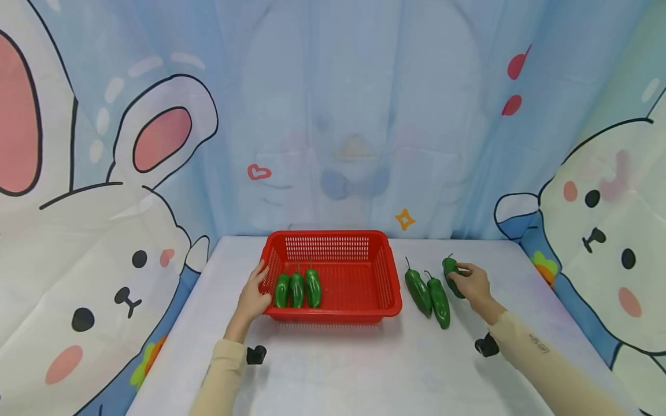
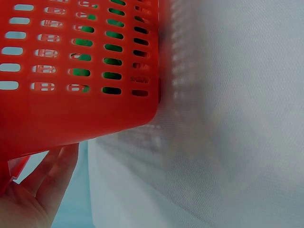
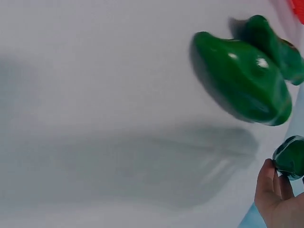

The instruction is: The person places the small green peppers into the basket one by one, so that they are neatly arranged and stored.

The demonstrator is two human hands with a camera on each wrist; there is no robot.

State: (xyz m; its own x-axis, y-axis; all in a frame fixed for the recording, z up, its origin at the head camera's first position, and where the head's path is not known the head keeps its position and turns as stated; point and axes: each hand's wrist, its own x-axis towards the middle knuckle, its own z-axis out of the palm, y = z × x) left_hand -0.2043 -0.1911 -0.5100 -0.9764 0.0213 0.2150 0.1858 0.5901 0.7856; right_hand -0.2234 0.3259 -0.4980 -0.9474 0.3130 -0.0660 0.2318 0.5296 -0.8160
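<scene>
Three glossy, elongated green peppers (image 1: 297, 290), side by side, stems toward 12, between 8 and 9 o'clock inside a red, rectangular, perforated plastic basket (image 1: 351, 286); I centre the clock on that basket, 12 being away from the person.

Two loose green peppers (image 1: 418, 293), on the table between 3 and 4 o'clock, close alongside each other, stems toward 11.

One further green pepper (image 1: 450, 266), at 3 o'clock, pinched in the right hand (image 1: 472, 284), its fingertips drawn narrow about the body; from my remote feed I cannot tell whether the pepper is clear of the cloth.

One left hand (image 1: 253, 297), between 8 and 9 o'clock, holding the basket's rim, fingers below it on the outside. I judge this grip steadies a light basket; the narrow pinch opposite seems suited to a slim, slick body with neighbours near.

Surface: white cloth-covered tabletop (image 1: 343, 370), soft shadows under basket and right arm. Cream sleeves (image 1: 221, 370); a black device (image 1: 256, 355) by each wrist.

Room: pale blue printed curtain (image 1: 338, 115) at 12; white cartoon rabbits at 9 (image 1: 104, 242) and 3 (image 1: 645, 196); red heart outline (image 1: 259, 172) at 11; orange four-pointed star (image 1: 404, 219) at 2
</scene>
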